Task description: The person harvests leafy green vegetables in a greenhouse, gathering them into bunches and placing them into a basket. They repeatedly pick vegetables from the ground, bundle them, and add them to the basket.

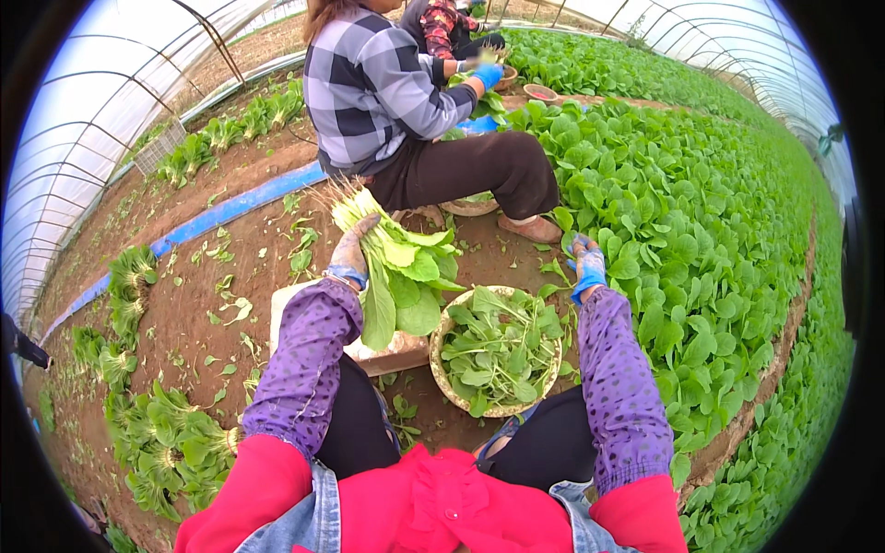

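My left hand (350,251), in a soiled glove with a blue cuff, is closed around a bunch of leafy greens (406,276). Pale stems and thin roots stick up past the fingers, and the broad leaves hang to the right. At the edge of the planted bed (682,230), my right hand (587,263) in a blue and grey glove has its fingers bent together among the leaves. Whatever it pinches is too small to make out. Between my knees and the bed sits a round woven basket (437,369) with loose leaves (498,346) in it.
A pale block (398,356) stands under my left forearm. Pulled bunches (180,442) lie on the soil to the left, beyond them a blue strip (217,214). Ahead, a person in a checked jacket (378,92) sits close by; another person (441,23) is farther off.
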The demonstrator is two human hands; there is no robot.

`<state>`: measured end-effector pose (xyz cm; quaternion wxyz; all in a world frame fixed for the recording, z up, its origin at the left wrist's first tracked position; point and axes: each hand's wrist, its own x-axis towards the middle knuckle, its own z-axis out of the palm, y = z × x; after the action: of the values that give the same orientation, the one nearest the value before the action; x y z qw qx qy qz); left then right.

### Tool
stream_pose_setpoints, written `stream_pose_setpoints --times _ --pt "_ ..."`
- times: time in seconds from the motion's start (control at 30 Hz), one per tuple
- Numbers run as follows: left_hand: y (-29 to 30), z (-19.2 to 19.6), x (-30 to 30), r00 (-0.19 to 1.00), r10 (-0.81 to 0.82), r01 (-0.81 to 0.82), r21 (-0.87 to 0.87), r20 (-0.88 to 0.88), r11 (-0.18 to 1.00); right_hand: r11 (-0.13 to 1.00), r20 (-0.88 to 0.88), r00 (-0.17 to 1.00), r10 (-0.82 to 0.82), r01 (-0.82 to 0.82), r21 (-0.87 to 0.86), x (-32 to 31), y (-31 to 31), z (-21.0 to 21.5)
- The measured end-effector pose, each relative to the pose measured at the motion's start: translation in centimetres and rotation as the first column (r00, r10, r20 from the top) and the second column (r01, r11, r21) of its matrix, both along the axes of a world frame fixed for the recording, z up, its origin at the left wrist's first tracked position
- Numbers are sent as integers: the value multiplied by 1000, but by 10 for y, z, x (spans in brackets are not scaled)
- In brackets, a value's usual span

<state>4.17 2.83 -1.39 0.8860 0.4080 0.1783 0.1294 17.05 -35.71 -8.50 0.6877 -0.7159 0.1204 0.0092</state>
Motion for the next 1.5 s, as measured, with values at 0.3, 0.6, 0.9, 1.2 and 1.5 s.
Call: stream_pose_setpoints --times 0.3,0.6,0.9,1.2,1.5 --pt "-22 12 -16 992 -122 117 160 17 980 996 124 992 11 0 -94 23 0 -25" --pt "-42 1 -13 953 -302 279 398 -5 874 999 207 977 -50 48 13 20 8 -17" --pt "-89 57 -14 920 -376 287 841 -110 458 997 192 980 -49 37 68 13 6 2" --pt "-114 219 37 930 -357 42 935 93 352 989 247 965 -83 49 138 8 -24 13" --pt "-129 222 112 919 -339 -108 955 202 277 979 705 701 -111 -45 199 -6 -30 125"
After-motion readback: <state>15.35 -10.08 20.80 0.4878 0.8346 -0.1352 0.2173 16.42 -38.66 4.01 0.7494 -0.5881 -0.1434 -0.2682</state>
